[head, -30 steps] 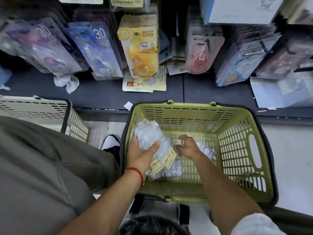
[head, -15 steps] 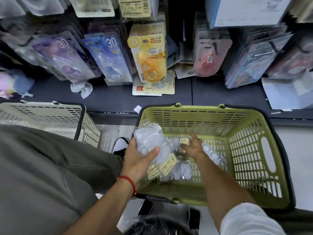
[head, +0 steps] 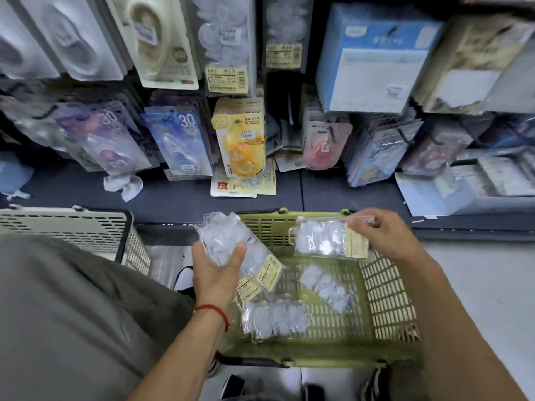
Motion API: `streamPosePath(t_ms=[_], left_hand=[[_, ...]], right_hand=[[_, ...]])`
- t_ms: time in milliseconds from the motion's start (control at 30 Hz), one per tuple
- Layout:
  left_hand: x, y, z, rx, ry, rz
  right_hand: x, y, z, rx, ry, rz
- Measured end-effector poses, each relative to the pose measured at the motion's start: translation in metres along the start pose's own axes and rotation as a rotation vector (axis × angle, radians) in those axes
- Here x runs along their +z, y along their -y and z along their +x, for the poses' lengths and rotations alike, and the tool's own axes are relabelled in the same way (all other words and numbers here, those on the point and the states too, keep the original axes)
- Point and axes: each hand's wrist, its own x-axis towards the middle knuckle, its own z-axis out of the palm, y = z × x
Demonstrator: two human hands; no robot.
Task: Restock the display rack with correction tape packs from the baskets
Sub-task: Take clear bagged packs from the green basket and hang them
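Gripping a pack lying level, long axis left-right, right hand fingers pinch its edge; left hand clutches packs over green basket, dark shelf behind.

Both bare forearms reach forward, the left hand, a red string at its wrist, cupped palm-up with thumb curled inward, the right hand raised, fingertips pinching.
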Motion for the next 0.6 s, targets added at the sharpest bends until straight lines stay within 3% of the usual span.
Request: streamPosePath(t_ms=[100, 200, 367, 600], left_hand=[[0.003, -0.024, -0.001, 0.063, 0.011, -0.077], [0.008, -0.053, -0.005, 0.046, 0.152, -0.211], [0.009, -0.115, -0.002, 0.191, 0.292, -0.307], [0.011, -0.211, 0.023, 0.461, 0.395, -0.135]], right_hand=[[-0.014, 0.040, -0.025, -0.026, 0.013, 0.359], [0.014, 0.075, -0.035, -0.036, 0.094, 0.487], [0.049, 0.120, -0.035, -0.097, 0.124, 0.290], [0.016, 0.197, -0.022, -0.333, 0.236, 0.059]])
